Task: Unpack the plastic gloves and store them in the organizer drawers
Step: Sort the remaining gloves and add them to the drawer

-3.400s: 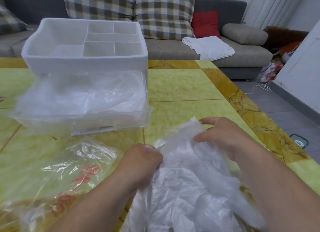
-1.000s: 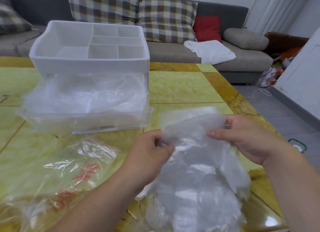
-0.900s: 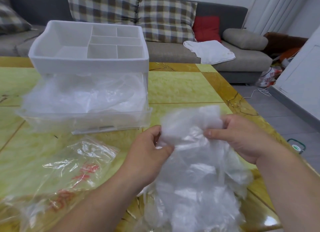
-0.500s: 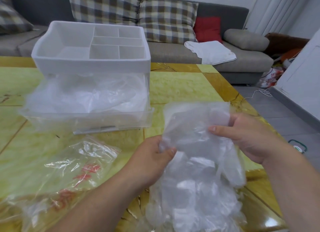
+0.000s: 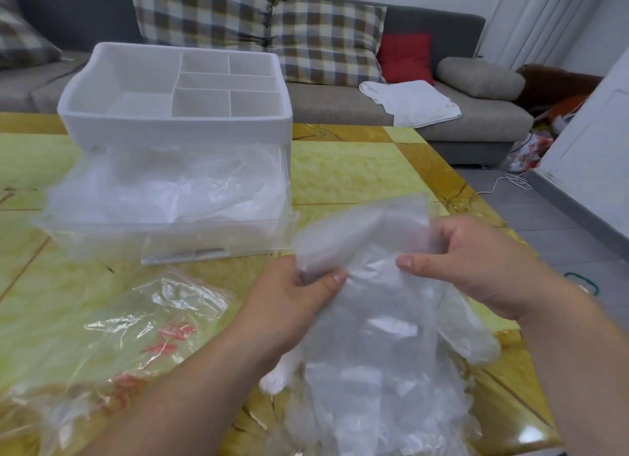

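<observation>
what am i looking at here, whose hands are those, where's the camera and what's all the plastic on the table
No machine here: a person wears one camera on the head, looking down at their own hands. The left hand and the right hand each pinch the top of a bunch of clear plastic gloves, which hangs over the yellow table. Behind stands a white organizer with a divided tray on top; its clear drawer is pulled out and holds more gloves. The crinkled bag with red print at the left looks like their packaging.
</observation>
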The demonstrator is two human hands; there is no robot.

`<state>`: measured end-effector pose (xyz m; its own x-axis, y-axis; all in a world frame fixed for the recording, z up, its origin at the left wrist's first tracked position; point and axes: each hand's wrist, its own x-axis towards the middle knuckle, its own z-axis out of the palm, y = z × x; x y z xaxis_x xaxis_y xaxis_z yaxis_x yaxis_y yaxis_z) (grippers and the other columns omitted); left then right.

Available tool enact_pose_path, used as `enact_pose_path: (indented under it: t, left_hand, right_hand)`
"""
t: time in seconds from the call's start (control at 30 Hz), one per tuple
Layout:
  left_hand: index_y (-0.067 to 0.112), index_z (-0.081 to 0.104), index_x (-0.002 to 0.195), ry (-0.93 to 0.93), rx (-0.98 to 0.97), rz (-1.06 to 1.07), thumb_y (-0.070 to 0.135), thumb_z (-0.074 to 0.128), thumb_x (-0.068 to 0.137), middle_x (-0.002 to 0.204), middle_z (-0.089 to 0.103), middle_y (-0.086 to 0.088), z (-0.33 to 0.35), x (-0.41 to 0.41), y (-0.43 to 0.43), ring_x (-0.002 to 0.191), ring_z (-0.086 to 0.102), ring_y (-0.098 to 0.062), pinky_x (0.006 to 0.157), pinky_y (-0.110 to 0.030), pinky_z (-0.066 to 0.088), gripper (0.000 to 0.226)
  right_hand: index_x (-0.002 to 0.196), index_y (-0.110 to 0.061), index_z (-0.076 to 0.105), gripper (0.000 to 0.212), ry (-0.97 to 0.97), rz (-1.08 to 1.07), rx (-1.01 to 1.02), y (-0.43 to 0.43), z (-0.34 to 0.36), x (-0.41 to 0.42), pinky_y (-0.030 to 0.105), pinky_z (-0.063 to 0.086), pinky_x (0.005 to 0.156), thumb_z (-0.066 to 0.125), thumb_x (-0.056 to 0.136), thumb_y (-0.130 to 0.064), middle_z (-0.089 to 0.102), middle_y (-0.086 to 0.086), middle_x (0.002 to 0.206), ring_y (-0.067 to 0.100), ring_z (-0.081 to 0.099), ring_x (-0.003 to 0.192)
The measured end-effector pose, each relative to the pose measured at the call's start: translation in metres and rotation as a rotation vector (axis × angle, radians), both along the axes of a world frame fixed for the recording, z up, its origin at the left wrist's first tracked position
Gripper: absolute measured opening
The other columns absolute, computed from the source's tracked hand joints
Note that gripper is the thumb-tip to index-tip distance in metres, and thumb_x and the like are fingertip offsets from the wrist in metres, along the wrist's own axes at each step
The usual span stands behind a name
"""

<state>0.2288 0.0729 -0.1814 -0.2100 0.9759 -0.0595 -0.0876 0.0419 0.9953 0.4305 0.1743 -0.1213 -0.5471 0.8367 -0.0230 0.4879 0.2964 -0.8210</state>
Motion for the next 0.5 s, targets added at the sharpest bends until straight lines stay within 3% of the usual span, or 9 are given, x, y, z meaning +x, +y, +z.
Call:
enact_pose_path:
  t: [0.07,0.13,0.27,0.33,0.4,0.43,0.5]
  left_hand:
    - [0.013,0.076,0.101,-0.032,0.000,0.031,0.009,0.065,0.093,0.093,0.078,-0.003,-0.002,-0.002,0.002,0.088,0.075,-0.017,0.071,-0.026,0.058,0.014]
    - [0.011,0.075,0.103,-0.053,-0.014,0.048,0.010,0.064,0.094,0.094,0.078,-0.003,-0.002,-0.003,0.003,0.088,0.075,-0.017,0.070,-0.024,0.057,0.015]
    - [0.013,0.076,0.102,-0.060,-0.062,0.069,0.014,0.064,0.095,0.093,0.078,-0.003,-0.004,-0.003,0.004,0.089,0.075,-0.019,0.078,-0.033,0.058,0.014]
    - [0.013,0.076,0.102,-0.051,-0.073,0.075,0.016,0.064,0.095,0.093,0.078,-0.003,-0.004,-0.003,0.004,0.089,0.075,-0.020,0.082,-0.036,0.058,0.014]
    - [0.011,0.076,0.101,-0.042,-0.058,0.057,0.016,0.063,0.096,0.093,0.078,-0.005,-0.004,-0.002,0.004,0.089,0.075,-0.022,0.081,-0.036,0.058,0.015]
    - [0.010,0.076,0.101,-0.036,-0.047,0.044,0.015,0.062,0.096,0.093,0.078,-0.007,-0.004,-0.002,0.004,0.090,0.075,-0.023,0.080,-0.035,0.058,0.016]
    - [0.008,0.076,0.102,-0.018,-0.033,0.009,0.015,0.061,0.097,0.094,0.078,-0.008,-0.004,-0.001,0.003,0.090,0.075,-0.024,0.080,-0.035,0.059,0.017]
  right_hand:
    - [0.079,-0.012,0.076,0.013,-0.103,-0.017,0.055,0.001,0.002,0.002,0.027,0.047,0.059,0.081,0.080,-0.024,0.067,-0.008,0.065,0.016,0.061,0.057]
    - [0.072,-0.014,0.074,0.014,-0.164,-0.033,0.085,0.002,0.003,0.007,0.013,0.036,0.045,0.078,0.084,-0.020,0.053,-0.012,0.051,0.003,0.048,0.043]
    - [0.073,-0.015,0.074,0.018,-0.272,-0.055,0.094,0.004,0.004,0.013,0.012,0.032,0.042,0.069,0.091,-0.016,0.050,-0.013,0.046,0.003,0.041,0.040]
    - [0.079,-0.021,0.073,0.014,-0.292,-0.018,0.071,0.002,0.006,0.013,0.014,0.032,0.046,0.068,0.091,-0.019,0.047,-0.017,0.049,0.002,0.041,0.044]
    - [0.086,-0.037,0.066,0.010,-0.260,0.023,0.033,-0.004,0.012,0.009,0.006,0.042,0.059,0.075,0.085,-0.032,0.061,-0.032,0.068,-0.012,0.059,0.065]
    - [0.092,-0.039,0.064,0.020,-0.258,0.031,0.033,-0.005,0.011,0.007,0.004,0.044,0.067,0.079,0.079,-0.040,0.064,-0.037,0.082,-0.018,0.060,0.079]
    - [0.100,-0.027,0.066,0.043,-0.299,-0.020,0.139,-0.002,0.003,0.000,0.017,0.051,0.071,0.083,0.069,-0.051,0.069,-0.021,0.092,-0.005,0.063,0.084]
